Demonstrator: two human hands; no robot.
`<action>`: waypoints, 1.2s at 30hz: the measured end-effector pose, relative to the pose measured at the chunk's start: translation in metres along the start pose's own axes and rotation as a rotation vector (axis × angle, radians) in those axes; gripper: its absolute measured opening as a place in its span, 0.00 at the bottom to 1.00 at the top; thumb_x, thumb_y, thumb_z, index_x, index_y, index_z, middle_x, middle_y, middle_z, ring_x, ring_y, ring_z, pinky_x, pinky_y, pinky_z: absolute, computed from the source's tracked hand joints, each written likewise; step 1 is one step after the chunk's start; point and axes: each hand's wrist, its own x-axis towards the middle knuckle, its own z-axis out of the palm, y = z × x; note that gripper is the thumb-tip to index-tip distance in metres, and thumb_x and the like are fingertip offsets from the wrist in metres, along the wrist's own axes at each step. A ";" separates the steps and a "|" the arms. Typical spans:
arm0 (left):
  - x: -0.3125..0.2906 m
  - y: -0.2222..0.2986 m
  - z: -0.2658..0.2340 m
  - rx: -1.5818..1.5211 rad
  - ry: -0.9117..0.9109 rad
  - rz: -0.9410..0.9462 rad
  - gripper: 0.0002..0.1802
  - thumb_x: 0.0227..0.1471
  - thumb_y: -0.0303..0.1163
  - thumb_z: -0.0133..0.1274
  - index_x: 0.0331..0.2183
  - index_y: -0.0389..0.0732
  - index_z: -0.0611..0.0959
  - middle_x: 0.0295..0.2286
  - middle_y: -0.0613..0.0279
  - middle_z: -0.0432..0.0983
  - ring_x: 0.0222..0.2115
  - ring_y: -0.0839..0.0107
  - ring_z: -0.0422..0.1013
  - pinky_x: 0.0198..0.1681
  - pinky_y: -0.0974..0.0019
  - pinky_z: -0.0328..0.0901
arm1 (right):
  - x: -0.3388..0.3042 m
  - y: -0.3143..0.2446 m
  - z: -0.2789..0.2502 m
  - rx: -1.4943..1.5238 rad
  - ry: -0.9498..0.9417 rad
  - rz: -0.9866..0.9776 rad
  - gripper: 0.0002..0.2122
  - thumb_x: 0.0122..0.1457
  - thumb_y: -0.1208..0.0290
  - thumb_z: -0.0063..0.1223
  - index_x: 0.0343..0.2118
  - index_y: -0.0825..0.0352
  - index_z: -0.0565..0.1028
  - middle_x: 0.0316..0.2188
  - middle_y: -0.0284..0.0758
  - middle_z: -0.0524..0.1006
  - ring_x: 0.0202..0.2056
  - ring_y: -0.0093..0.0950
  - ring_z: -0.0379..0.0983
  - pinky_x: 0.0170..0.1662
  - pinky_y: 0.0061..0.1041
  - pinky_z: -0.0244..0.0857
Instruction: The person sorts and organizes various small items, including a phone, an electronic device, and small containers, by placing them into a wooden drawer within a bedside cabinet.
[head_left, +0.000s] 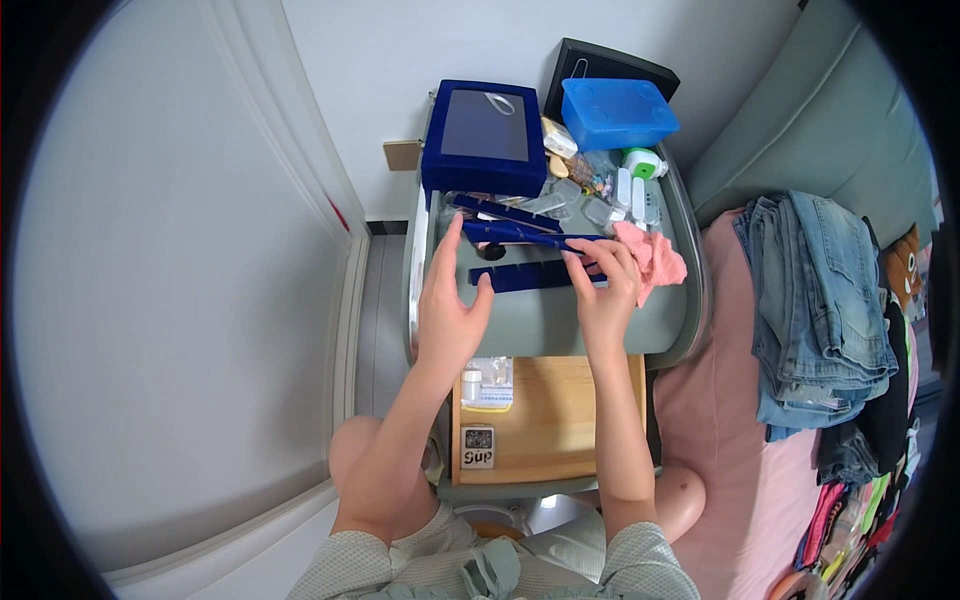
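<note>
A long dark blue velvet strip (pixel 518 235) lies between my two hands above the grey-green tabletop. My left hand (pixel 448 305) is at its left end, index finger against the end and thumb stretched apart below. Near the other end, my right hand (pixel 608 290) pinches the strip between thumb and fingers. A crumpled pink cloth (pixel 655 262) is beside the right hand; whether the other fingers hold it is hidden. Two similar strips lie close by, one blue strip (pixel 510 277) nearer me and another blue strip (pixel 500 210) farther off.
Behind the strips stand a blue velvet box (pixel 440 150) with a clear lid window and a blue plastic case (pixel 620 115). Small clear containers (pixel 625 195) and a white-green bottle (pixel 643 163) crowd the back right. Below is an open wooden drawer (pixel 550 420); folded jeans (pixel 825 300) lie on the right.
</note>
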 end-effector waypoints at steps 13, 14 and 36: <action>-0.024 0.008 -0.009 -0.151 0.011 -0.038 0.31 0.46 0.17 0.46 0.54 0.42 0.65 0.53 0.54 0.59 0.50 0.61 0.64 0.52 0.64 0.61 | -0.048 -0.021 -0.023 0.181 -0.239 0.221 0.06 0.44 0.80 0.61 0.28 0.67 0.79 0.26 0.31 0.74 0.20 0.16 0.64 0.22 0.15 0.58; -0.028 0.009 -0.010 -0.152 0.012 -0.041 0.31 0.46 0.17 0.46 0.54 0.42 0.65 0.53 0.54 0.59 0.50 0.61 0.64 0.52 0.64 0.61 | -0.049 -0.025 -0.027 0.131 -0.312 0.230 0.06 0.44 0.80 0.60 0.28 0.66 0.79 0.25 0.30 0.74 0.19 0.16 0.63 0.22 0.15 0.57; -0.133 -0.051 -0.025 0.004 -0.582 -0.311 0.18 0.43 0.16 0.43 0.37 0.38 0.79 0.40 0.53 0.66 0.39 0.56 0.67 0.43 0.64 0.63 | -0.227 -0.048 -0.041 0.071 -0.707 0.483 0.12 0.47 0.69 0.59 0.34 0.67 0.74 0.16 0.37 0.75 0.19 0.31 0.75 0.25 0.26 0.68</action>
